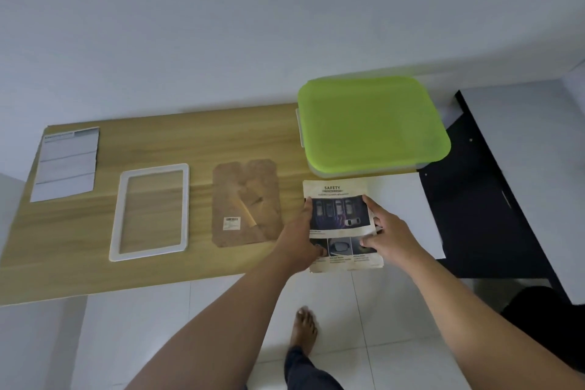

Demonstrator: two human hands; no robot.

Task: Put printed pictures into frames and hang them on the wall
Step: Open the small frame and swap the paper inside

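Observation:
A printed picture headed "SAFETY" with car photos is held just above the table's front right edge. My left hand grips its left side and my right hand grips its right side, thumbs on the printed face. A white picture frame lies flat on the wooden table, with nothing in it. The frame's brown backing board with its stand flap and a barcode sticker lies between the frame and the picture.
A second printed sheet lies at the table's far left. A box with a green lid stands at the back right, above a white sheet. A dark cabinet adjoins the table's right end. The bare white wall rises behind.

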